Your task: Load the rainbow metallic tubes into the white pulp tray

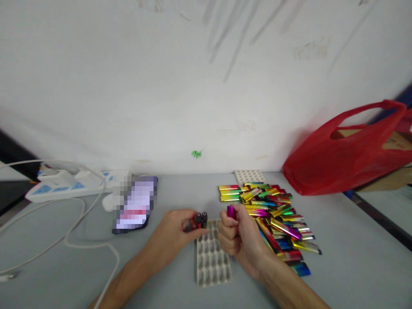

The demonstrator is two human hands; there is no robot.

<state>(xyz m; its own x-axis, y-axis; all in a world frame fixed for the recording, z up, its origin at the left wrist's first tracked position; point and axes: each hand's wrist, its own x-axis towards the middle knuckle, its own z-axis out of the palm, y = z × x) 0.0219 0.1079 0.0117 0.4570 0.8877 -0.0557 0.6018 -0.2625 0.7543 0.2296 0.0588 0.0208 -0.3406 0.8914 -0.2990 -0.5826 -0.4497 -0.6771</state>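
My left hand (180, 228) pinches two dark-topped lighters (201, 219) side by side and upright at the far end of a grey slotted tray (214, 262). Whether their lower ends sit in the slots is hidden. My right hand (236, 234) is closed around another lighter (231, 211), with its shiny purple end sticking up above the fist. This hand is over the tray's right edge. The near rows of oval slots show nothing in them. Right of my right hand lies a loose pile of shiny multicoloured lighters (283, 210).
A second slotted tray (249, 176) lies behind the pile by the wall. A red plastic bag (337, 150) stands at the back right. To the left are a phone (137, 206), a white power strip (71, 186) and a loose white cable (86, 245) across the table.
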